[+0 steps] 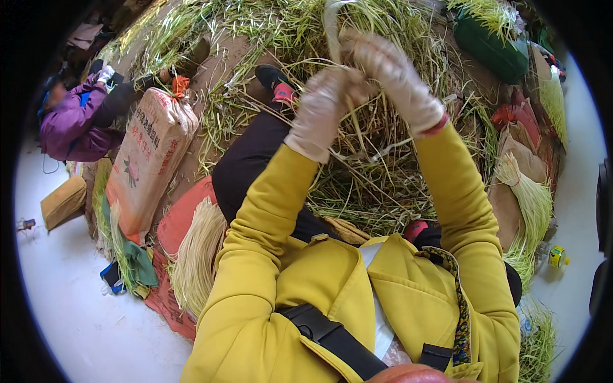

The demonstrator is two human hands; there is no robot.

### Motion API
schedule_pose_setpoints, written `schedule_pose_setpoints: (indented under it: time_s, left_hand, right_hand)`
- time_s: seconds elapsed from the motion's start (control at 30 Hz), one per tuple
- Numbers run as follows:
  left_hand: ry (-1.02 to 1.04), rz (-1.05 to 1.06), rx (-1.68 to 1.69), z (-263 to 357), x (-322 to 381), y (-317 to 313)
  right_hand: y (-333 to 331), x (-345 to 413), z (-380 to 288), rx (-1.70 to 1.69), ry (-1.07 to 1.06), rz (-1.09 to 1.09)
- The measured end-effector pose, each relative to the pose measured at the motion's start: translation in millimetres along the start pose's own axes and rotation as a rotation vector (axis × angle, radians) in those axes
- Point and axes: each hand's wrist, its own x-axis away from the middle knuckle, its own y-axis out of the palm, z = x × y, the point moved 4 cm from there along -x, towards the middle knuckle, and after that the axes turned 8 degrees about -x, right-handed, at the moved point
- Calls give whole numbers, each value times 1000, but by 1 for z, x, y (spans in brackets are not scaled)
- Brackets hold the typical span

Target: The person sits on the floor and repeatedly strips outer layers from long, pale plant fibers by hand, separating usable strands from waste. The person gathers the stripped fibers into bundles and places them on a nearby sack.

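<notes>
My left hand [318, 107] and my right hand [390, 76], both in pale thin gloves, are raised close together above a heap of green and yellow plant stalks [373, 196]. Both are blurred. A pale strip-like stalk [331, 28] rises from between them, and thin stalks hang below; which hand grips them I cannot tell. To the left of my lap lies a bundle of pale stalks [198, 253] on red cloth. Another bundle of yellow-green stalks [527, 196], bound near its top, lies at the right.
A tall printed sack [148, 158] stands at the left, and beyond it sits a co-worker in a purple jacket [79, 119]. A dark green sack [491, 45] lies at upper right. A small yellow-labelled bottle [557, 257] is on the pale floor, and a brown cushion-like block [63, 202] at far left.
</notes>
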Motion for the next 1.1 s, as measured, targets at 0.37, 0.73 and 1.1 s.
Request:
schedule_pose_setpoints:
  time_s: [0.37,0.73,1.1]
  left_hand:
    - [164,404,625,76,-13,-151]
    - [171,502,697,128,0,-186]
    - [-96,-332,687,44,86,-19]
  right_hand:
    - [-11,119,26,-150,566,-107]
    - [-50,136,69,1077,465,-447]
    - [-18,60,182,958,731,-168]
